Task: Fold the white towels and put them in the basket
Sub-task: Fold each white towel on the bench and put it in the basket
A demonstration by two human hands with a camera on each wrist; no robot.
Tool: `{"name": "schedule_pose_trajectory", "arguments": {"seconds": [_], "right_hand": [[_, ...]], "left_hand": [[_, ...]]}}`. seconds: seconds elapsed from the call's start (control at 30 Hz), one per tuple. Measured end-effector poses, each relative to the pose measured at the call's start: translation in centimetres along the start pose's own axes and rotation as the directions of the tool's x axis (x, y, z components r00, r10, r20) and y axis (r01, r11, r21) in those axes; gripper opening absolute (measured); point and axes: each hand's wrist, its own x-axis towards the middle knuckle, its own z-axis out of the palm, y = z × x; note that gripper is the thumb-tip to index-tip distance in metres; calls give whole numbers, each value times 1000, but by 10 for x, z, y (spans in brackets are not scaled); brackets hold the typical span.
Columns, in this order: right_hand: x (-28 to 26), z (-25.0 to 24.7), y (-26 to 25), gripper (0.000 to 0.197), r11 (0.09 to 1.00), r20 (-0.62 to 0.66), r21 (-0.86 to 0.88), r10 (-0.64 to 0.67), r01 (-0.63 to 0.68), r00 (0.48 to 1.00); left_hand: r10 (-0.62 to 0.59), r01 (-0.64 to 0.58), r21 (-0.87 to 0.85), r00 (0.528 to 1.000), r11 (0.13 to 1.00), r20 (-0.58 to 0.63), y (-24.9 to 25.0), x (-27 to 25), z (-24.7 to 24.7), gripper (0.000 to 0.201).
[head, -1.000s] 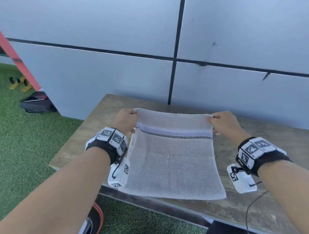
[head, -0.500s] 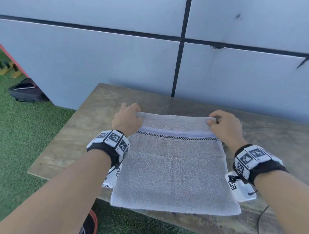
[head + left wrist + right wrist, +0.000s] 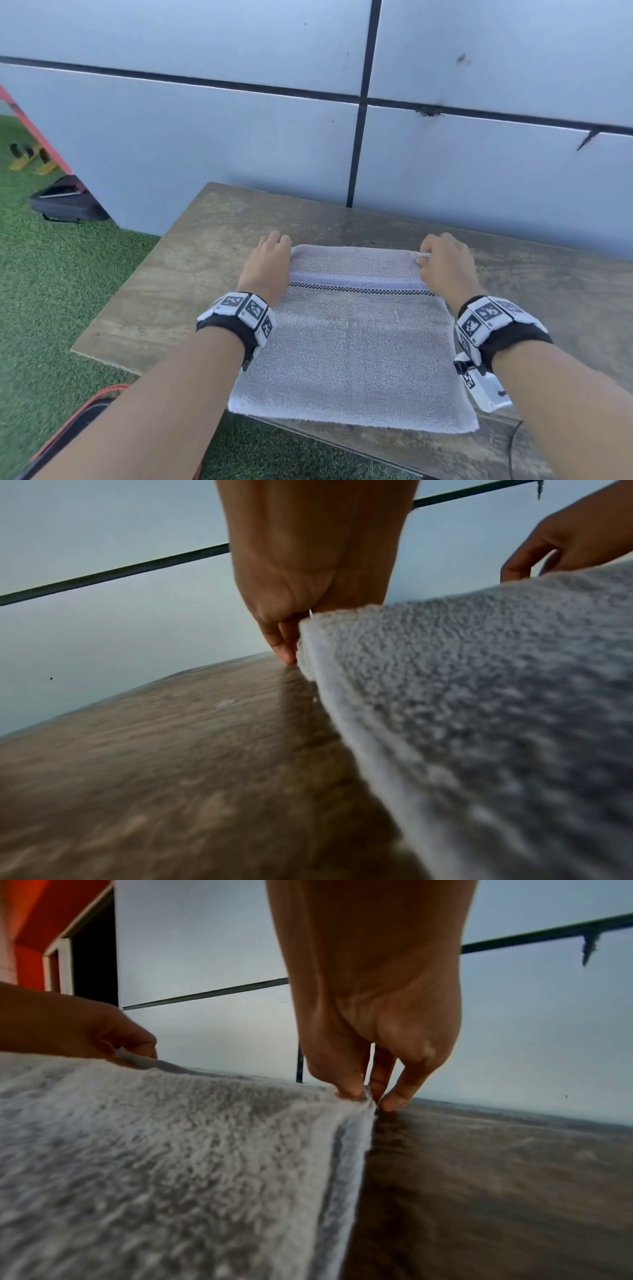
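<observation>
A white towel (image 3: 356, 342) with a checked stripe lies spread on the wooden table (image 3: 191, 291), its near edge at the table's front. My left hand (image 3: 274, 257) pinches the towel's far left corner (image 3: 308, 631). My right hand (image 3: 442, 260) pinches the far right corner (image 3: 359, 1099) between thumb and fingers. Both hands hold the far edge low, close to the tabletop. The basket is not in view.
A grey panelled wall (image 3: 308, 144) stands right behind the table. Green artificial turf (image 3: 51, 291) lies to the left, with a dark bag (image 3: 65, 202) by the wall. A red and black object (image 3: 78, 418) sits on the floor below my left arm.
Both hands have moved forward and down with the towel's far edge, laying it out over the table. The towel now lies flatter.
</observation>
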Motion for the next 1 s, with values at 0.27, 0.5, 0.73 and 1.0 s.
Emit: {"name": "schedule_pose_trajectory", "arguments": {"seconds": [0.27, 0.5, 0.73, 1.0], "right_hand": [[-35, -30, 0, 16, 994, 138, 90, -76, 64, 988], [-64, -55, 8, 25, 951, 29, 270, -166, 152, 986], [-90, -59, 13, 10, 969, 76, 203, -159, 140, 984], [-111, -87, 8, 16, 950, -84, 220, -209, 223, 974]], "left_hand": [[-16, 41, -124, 981, 991, 196, 5, -28, -22, 19], [93, -13, -314, 966, 949, 240, -7, -51, -55, 34], [140, -33, -336, 944, 941, 299, -7, -70, -72, 49], [97, -30, -365, 981, 931, 167, -12, -91, -106, 48]]}}
